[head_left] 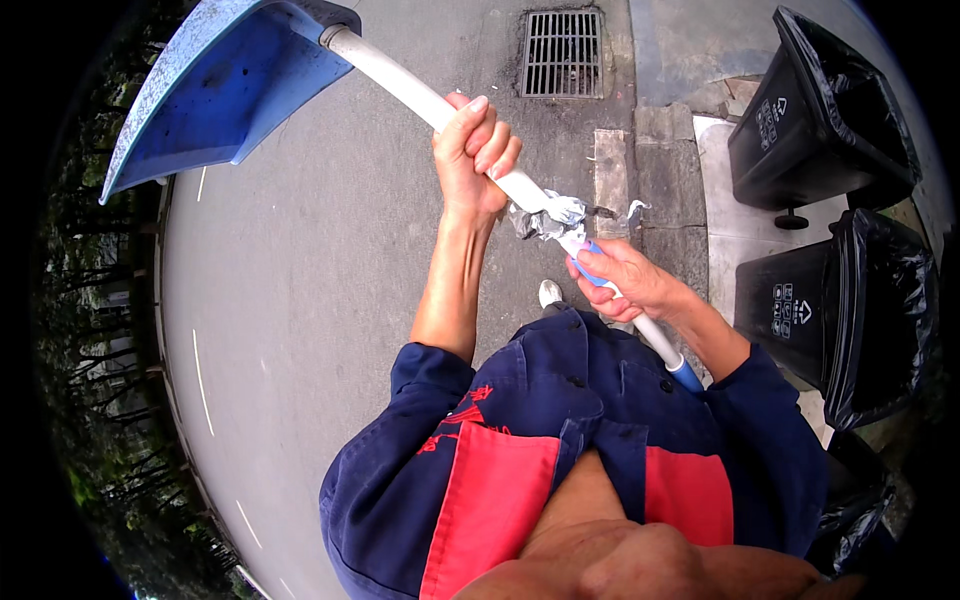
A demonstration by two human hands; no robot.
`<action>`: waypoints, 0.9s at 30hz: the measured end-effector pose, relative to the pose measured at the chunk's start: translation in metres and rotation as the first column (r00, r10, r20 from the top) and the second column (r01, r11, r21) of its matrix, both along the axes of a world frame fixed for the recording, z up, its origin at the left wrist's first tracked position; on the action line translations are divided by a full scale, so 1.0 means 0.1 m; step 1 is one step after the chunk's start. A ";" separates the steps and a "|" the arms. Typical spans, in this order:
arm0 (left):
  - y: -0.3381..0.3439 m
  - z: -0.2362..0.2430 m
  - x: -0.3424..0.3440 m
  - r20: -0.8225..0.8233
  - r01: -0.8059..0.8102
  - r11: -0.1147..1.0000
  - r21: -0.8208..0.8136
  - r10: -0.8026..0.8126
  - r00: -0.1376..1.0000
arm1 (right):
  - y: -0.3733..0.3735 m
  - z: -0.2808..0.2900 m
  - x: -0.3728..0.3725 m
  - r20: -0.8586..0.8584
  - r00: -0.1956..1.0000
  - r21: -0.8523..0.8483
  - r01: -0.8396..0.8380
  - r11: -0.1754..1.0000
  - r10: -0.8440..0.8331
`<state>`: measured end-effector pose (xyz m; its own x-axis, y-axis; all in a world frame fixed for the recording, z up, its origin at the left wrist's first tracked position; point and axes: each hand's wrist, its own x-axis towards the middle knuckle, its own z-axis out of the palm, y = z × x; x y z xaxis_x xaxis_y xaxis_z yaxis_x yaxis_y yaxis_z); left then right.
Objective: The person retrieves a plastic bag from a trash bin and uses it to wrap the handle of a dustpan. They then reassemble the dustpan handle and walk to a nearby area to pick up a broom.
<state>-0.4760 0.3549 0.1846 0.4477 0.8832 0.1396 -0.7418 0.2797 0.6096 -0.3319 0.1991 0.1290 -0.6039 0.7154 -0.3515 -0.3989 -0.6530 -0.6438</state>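
A long-handled dustpan with a blue, dirt-speckled scoop (pixel 230 95) is held up at a slant, its scoop at the upper left. My left hand (pixel 470 155) is closed round the white handle (pixel 395 80) below the scoop. Lower down, my right hand (pixel 625 280) grips the same handle, with a blue piece (pixel 590 262) showing between its fingers. Crumpled silvery wrapping (pixel 550 216) sits around the handle between both hands. The handle's blue end (pixel 685 375) lies close to my dark blue jacket.
Two black wheeled bins (pixel 785 140) (pixel 790 310), lined with black bags, stand on the right. A drain grate (pixel 562 55) is set in the road ahead, beside the kerb. My white shoe (pixel 550 292) shows below the handle. Trees (pixel 100 370) line the left side.
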 end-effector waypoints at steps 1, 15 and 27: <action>0.00 0.04 0.00 0.053 0.040 0.999 -0.002 -0.040 0.998 | -0.01 0.00 -0.02 -0.191 0.981 -0.062 -0.037 0.997 0.024; -0.01 -0.23 0.18 -0.354 -0.383 0.921 -0.071 0.336 0.873 | 0.06 -0.30 -0.06 0.653 0.403 0.733 -0.122 0.669 -0.641; 0.16 -0.12 0.17 -0.071 -0.059 0.990 -0.128 0.050 0.996 | 0.21 -0.16 0.16 -0.326 0.945 -0.069 -0.007 0.998 -0.016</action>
<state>-0.4585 0.3705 0.1725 0.4029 0.9152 -0.0066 -0.7166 0.3199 0.6198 -0.3162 0.2198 0.1132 -0.6903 0.6999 -0.1835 -0.5830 -0.6882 -0.4318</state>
